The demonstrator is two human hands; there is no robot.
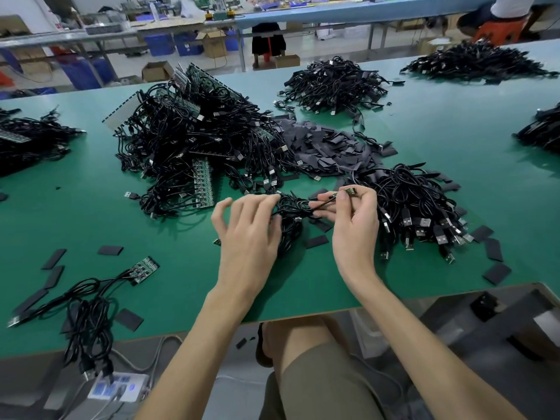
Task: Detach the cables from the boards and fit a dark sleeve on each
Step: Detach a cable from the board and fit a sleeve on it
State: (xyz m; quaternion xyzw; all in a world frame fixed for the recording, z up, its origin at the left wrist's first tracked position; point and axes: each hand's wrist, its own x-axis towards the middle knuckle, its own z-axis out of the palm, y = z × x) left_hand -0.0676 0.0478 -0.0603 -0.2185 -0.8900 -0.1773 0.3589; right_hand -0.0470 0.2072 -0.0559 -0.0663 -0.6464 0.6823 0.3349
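while the person sits at the near edge of the green table (181,231), both hands work just above it. the left hand (248,237) has its first fingers bent around a coiled cable (292,212) and holds it; its outer fingers are spread and free. the right hand (356,228) pinches a small board piece (351,190) between thumb and forefinger, a little raised. the thin end of the same cable runs from this piece down to the coil, which is between the two hands. a few loose dark sleeves (316,241) lie flat on the table beside the coil. to the left, near the table edge, a short board (145,269) lies with several cables attached to it, and more flat sleeves lie around it. just right of the right hand is a heap of cables (418,207) with its usb plugs pointing to the near side. behind the hands stands a big pile of boards with cables (194,137), and beside it on the right a grey-black heap of sleeves (327,147). farther back another cable heap (333,84) lies on the table, well apart from the hands.
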